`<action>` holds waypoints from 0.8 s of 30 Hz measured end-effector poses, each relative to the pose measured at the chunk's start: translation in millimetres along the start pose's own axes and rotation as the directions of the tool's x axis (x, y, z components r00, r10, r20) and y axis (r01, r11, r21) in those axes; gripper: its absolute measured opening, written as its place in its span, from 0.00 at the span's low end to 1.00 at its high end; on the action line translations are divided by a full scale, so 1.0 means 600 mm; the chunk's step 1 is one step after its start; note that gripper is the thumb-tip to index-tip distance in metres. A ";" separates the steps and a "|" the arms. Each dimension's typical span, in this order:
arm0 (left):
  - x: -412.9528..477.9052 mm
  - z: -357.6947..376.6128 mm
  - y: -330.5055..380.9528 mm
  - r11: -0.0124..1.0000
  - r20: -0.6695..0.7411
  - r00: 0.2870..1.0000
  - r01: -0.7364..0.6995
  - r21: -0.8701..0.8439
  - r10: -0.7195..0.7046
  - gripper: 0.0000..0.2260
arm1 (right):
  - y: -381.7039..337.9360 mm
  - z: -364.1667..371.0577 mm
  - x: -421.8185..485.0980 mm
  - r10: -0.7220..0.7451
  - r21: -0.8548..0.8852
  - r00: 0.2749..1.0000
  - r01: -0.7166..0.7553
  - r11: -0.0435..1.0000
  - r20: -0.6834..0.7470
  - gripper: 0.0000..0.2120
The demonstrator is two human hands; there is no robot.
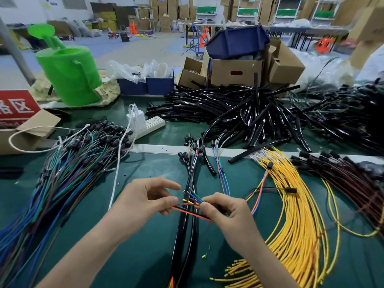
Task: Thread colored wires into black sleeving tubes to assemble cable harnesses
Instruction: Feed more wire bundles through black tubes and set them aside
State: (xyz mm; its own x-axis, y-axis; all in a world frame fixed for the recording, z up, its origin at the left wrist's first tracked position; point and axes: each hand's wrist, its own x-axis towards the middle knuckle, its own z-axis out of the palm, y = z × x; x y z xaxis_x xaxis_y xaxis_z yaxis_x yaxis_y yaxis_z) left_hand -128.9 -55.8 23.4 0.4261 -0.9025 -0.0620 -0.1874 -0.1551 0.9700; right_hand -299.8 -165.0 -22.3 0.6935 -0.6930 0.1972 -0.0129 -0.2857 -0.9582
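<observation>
R hand (225, 210) w/ wires (194, 199); sign (16, 107) "区"

A: Colour of the mat (145, 235)?
B: Dark green, plain. The tubes (228, 113): glossy black.
A: And the wire ends (193, 199)?
B: Green, blue, yellow, red, orange. The right bundle (299, 215): all yellow. The left bundle (62, 179): blue, green, brown mixed.
A: Further back?
B: The watering can (70, 73) bright green; bins (160, 86) blue; power strip (153, 124) white; sign (16, 107) red, white characters.

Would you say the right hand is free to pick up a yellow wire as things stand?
Probably not yet: the right hand is pinching the colored wire ends, though the yellow wires lie unobstructed just to its right.
</observation>
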 end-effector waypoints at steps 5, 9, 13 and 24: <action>-0.005 0.005 -0.005 1.000 0.075 0.997 0.005 0.009 -0.005 0.11 | -0.005 0.000 -0.001 0.018 0.029 1.000 -0.018 0.999 -0.003 0.06; -0.007 0.020 -0.008 1.000 0.107 0.994 0.002 0.004 -0.003 0.13 | -0.004 0.007 -0.002 0.026 -0.012 1.000 -0.026 1.000 0.015 0.07; -0.006 0.030 -0.011 0.999 0.071 0.997 -0.013 0.031 0.011 0.13 | -0.002 0.009 -0.006 0.006 -0.103 0.999 -0.001 0.995 0.050 0.06; 0.004 0.029 -0.009 0.997 0.038 0.997 -0.075 0.034 0.073 0.08 | -0.007 0.018 -0.013 -0.014 -0.037 0.999 0.016 0.999 0.051 0.05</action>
State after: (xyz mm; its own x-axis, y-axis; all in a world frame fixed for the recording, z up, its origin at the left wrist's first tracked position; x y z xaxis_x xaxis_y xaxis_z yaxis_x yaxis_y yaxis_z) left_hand -142.2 -63.9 13.9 0.3774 -0.9260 0.0006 -0.2484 -0.1006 0.9634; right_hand -297.1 -151.2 -22.1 0.7293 -0.6543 0.2001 -0.0283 -0.3211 -0.9466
